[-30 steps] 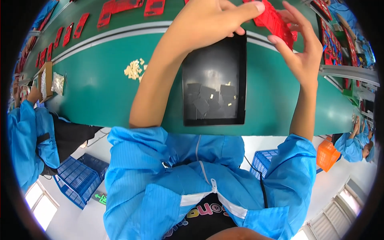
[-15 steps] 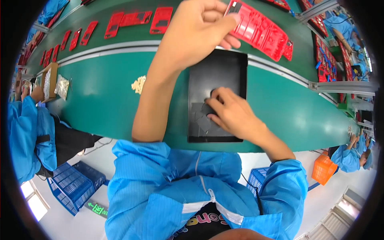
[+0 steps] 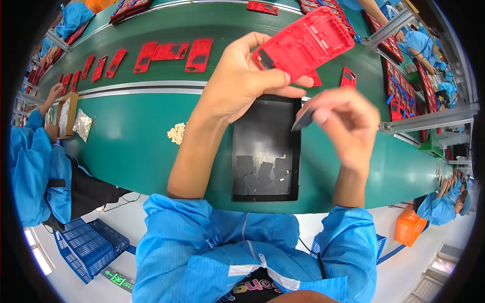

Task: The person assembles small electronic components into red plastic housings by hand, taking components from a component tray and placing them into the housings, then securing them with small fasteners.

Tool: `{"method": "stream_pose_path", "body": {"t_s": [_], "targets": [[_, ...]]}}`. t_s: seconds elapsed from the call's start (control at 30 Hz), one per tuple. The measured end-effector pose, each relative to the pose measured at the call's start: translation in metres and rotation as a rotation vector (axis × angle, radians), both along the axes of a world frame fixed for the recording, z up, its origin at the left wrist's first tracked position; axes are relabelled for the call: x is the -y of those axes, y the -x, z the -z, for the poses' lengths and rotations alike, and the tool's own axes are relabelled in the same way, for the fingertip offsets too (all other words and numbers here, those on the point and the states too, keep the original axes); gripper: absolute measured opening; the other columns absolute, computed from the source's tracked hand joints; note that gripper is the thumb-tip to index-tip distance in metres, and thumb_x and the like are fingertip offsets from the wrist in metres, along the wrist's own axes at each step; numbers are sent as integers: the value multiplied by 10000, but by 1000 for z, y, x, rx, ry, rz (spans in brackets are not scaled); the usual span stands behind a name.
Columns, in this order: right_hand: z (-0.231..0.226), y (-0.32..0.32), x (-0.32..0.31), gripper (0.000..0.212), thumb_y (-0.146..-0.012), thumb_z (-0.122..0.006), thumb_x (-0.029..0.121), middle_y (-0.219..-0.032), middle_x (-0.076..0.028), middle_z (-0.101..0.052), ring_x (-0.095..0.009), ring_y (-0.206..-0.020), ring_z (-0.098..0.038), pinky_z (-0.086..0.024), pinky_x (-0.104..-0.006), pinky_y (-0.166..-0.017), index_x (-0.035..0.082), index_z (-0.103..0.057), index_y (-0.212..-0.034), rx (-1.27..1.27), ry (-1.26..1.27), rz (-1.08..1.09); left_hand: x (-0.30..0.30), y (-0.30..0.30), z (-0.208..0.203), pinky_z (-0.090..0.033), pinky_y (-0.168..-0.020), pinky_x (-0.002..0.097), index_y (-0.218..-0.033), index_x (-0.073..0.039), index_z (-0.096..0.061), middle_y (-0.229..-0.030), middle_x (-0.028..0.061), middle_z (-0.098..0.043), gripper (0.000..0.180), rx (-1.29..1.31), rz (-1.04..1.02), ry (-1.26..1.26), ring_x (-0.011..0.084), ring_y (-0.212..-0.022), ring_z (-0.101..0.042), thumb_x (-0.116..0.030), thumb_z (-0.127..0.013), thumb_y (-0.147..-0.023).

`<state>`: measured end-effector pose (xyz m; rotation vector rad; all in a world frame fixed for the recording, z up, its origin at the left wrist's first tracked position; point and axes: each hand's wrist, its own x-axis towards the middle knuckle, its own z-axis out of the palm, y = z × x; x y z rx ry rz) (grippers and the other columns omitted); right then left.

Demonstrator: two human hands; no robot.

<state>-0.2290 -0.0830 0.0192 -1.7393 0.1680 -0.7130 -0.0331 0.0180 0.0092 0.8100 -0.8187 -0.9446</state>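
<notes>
Red shell (image 3: 310, 40) slants lengthwise far-right, clasped by left hand (image 3: 233, 83). Right hand (image 3: 349, 123), nearer the surface's front edge (image 3: 391, 192), pinches grey piece (image 3: 303, 119).

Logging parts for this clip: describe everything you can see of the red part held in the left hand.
The red part is a long, roughly rectangular shell that looks like glossy moulded plastic. Ribs and recesses cover the face shown, and a dark patch sits near its lower-left end. It is held slanted, upper end toward the right, and in the view overlaps the green belt. The left hand grips it at the lower-left end; the right hand is apart from it. Its back is hidden.
</notes>
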Motion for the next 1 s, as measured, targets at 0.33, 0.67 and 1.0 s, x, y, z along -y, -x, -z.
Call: {"method": "stream_pose_path", "body": {"t_s": [0.33, 0.67, 1.0], "targets": [[-20, -52, 29, 118, -895, -729, -68, -1044, -132, -729, -148, -819, -698, -564, -276, -752, -55, -715, -1011, 381, -18, 49, -1, 8, -5, -584, -656, 340, -1295, 73, -535, -1033, 157, -686, 366, -137, 52, 158, 231, -823, -701, -229, -464, -1100], [-25, -56, 15, 187, -880, -722, -112, -1027, -124, -712, -177, -860, -740, -588, -256, -716, -66, -704, -1061, 367, -4, 200, 1, 15, -8, -631, -822, 348, -1341, 73, -557, -1165, 144, -729, 334, 46, -439, 194, 179, -1014, -719, -76, -563, -1043], [-27, -59, 7, 165, -912, -708, -85, -917, -143, -732, -191, -772, -740, -542, -243, -582, -88, -695, -1076, 368, -58, 263, 2, 26, -13, -665, -821, 387, -1400, 91, -458, -1131, 230, -717, 421, 28, -416, 231, 252, -1034, -728, -2, -574, -1007]]}}
